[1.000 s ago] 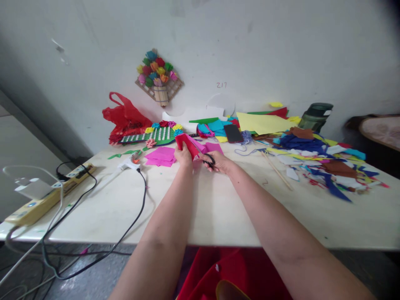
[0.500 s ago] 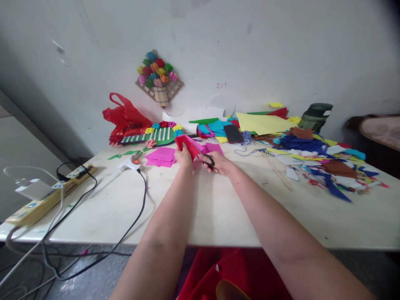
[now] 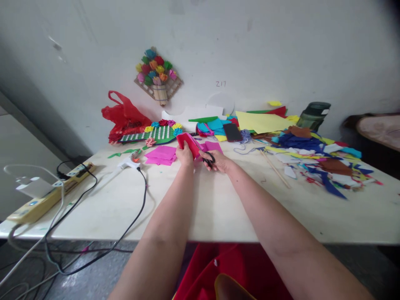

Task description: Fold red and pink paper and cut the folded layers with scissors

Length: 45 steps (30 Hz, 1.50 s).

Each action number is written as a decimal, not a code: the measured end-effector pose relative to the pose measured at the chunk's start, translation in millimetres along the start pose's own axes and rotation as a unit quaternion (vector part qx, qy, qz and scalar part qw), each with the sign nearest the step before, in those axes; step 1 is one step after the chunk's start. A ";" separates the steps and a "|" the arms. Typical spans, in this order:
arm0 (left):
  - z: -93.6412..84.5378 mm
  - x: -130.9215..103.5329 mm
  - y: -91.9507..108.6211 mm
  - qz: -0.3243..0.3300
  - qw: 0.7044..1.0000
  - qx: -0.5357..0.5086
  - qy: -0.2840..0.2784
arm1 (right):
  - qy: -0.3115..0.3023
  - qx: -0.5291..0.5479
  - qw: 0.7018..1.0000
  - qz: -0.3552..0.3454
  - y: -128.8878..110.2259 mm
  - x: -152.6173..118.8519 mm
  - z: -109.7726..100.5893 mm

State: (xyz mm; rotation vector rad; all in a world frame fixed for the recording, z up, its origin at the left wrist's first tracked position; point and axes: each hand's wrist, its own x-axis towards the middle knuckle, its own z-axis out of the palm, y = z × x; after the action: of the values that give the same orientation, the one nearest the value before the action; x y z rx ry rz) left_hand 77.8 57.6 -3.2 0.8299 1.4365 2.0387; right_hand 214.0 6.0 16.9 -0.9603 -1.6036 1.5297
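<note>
My left hand (image 3: 185, 156) is closed on a folded red sheet (image 3: 187, 143), felt or paper, with a pink layer along its right edge. In my right hand (image 3: 221, 161) is a pair of black-handled scissors (image 3: 208, 158), its blades pointing up and left along the sheet's right side. Whether the blades are parted I cannot make out. Left of my left hand lie several pink sheets (image 3: 161, 154). Another pink piece (image 3: 213, 146) lies just behind the scissors.
To the left are a glue gun (image 3: 129, 163) with a black cord and a power strip (image 3: 51, 196). Along the wall stand a red plastic bag (image 3: 125, 114), a phone (image 3: 232, 132) and a dark green bottle (image 3: 314, 116). A heap of coloured scraps (image 3: 331, 166) and a wooden stick (image 3: 275, 168) lie right.
The scissors have turned slightly in my right hand, and their handles look more spread. My left hand still grips the red sheet. The whole view has shifted a little.
</note>
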 end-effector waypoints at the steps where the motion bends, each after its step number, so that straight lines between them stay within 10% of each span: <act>1: 0.5 -0.1 -0.7 0.001 1.000 -0.004 -0.003 | -0.002 0.000 1.000 0.000 -0.3 -0.3 -0.4; 45: 3.2 -3.8 1.9 0.009 0.997 -0.061 -0.040 | 0.013 0.029 0.999 -0.005 -3.6 -2.2 1.0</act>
State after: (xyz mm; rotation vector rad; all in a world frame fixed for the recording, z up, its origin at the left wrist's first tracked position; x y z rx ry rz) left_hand 82.6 56.4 -1.4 0.8655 1.2512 2.0600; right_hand 214.0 3.5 20.5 -0.9350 -1.5354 1.5420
